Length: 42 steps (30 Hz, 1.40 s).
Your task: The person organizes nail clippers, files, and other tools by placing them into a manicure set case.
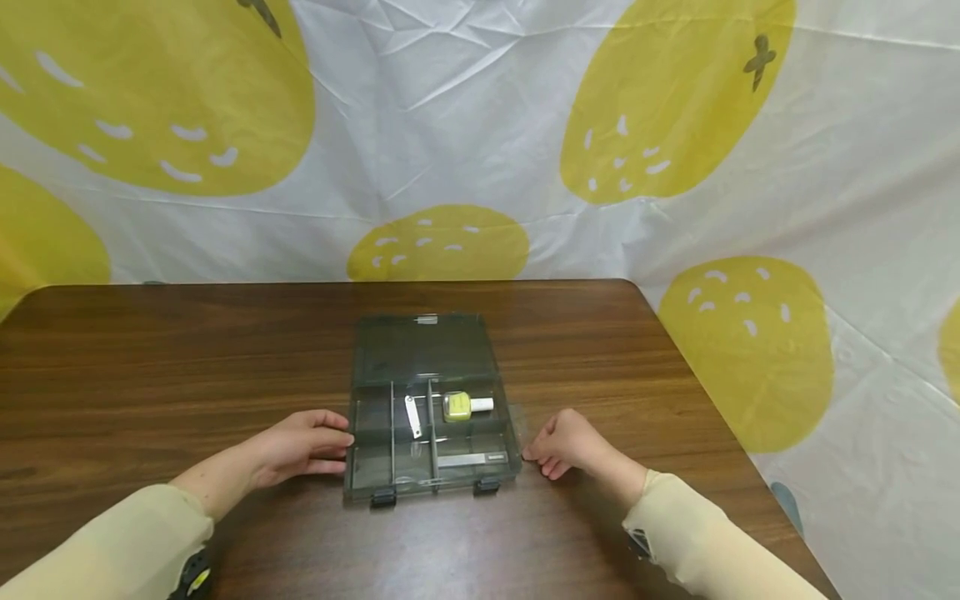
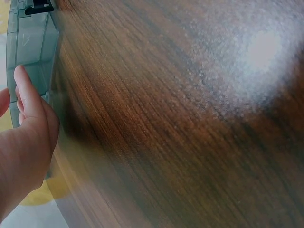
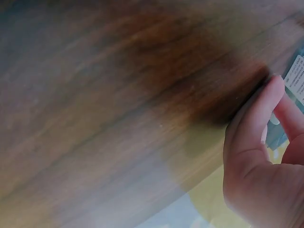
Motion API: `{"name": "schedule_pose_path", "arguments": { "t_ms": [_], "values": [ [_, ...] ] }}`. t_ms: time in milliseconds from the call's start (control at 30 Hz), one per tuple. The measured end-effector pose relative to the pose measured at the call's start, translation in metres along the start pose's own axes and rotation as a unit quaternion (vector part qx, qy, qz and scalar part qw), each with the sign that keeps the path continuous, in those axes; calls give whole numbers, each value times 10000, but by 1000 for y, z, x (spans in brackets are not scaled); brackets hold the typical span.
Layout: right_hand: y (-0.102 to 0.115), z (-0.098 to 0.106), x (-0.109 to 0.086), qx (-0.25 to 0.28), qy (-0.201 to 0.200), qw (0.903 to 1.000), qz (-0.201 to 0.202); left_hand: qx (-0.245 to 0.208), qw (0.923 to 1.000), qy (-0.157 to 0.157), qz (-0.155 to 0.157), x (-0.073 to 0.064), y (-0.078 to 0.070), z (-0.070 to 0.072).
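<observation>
A smoky see-through plastic organizer box [image 1: 412,490] lies on the table with its lid [image 1: 420,350] folded back, away from me. Its compartments hold a white nail clipper [image 1: 413,417], a bottle of yellow nail polish [image 1: 457,407] with a white cap, and a flat pale strip [image 1: 468,459] with a darker end. My left hand [image 1: 303,446] rests its fairly straight fingers against the box's left side. Just off the right side, my right hand [image 1: 566,446] pinches the edge of a thin clear plastic piece [image 1: 519,421]; its exact kind is unclear.
The brown wood-grain table [image 1: 187,358] surrounds the box, its far edge meeting a white curtain [image 1: 465,150] with yellow fruit prints. Two dark latches, one of them the left latch [image 1: 383,497], stick out at the box's front. A printed white label [image 3: 297,78] shows beside the right fingertips.
</observation>
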State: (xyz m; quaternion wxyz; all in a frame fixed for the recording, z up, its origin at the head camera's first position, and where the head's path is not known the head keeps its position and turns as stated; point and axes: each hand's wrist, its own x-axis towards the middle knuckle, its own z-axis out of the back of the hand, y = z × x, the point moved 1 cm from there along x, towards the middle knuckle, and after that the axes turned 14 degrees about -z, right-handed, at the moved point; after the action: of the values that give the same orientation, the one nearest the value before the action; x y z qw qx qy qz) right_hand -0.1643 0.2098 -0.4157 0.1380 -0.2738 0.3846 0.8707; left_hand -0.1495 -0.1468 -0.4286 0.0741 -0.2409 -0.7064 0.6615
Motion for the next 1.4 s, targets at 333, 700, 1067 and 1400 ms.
{"name": "schedule_pose_path", "arguments": {
  "t_ms": [333,700,1067,1400],
  "values": [
    [0,8,4,311,653,9969,-313,-17,10000,-2,-9,-1,-1,0],
    [11,25,-4,361,1005,9940,-252,-79,9999,86,-32,2,6,6],
    [27,32,-10,390,1259,9912,-72,-37,10000,1,18,1,0,2],
    [48,19,-12,367,1386,9897,-9,-9,10000,-27,82,0,-3,-1]
  ]
}}
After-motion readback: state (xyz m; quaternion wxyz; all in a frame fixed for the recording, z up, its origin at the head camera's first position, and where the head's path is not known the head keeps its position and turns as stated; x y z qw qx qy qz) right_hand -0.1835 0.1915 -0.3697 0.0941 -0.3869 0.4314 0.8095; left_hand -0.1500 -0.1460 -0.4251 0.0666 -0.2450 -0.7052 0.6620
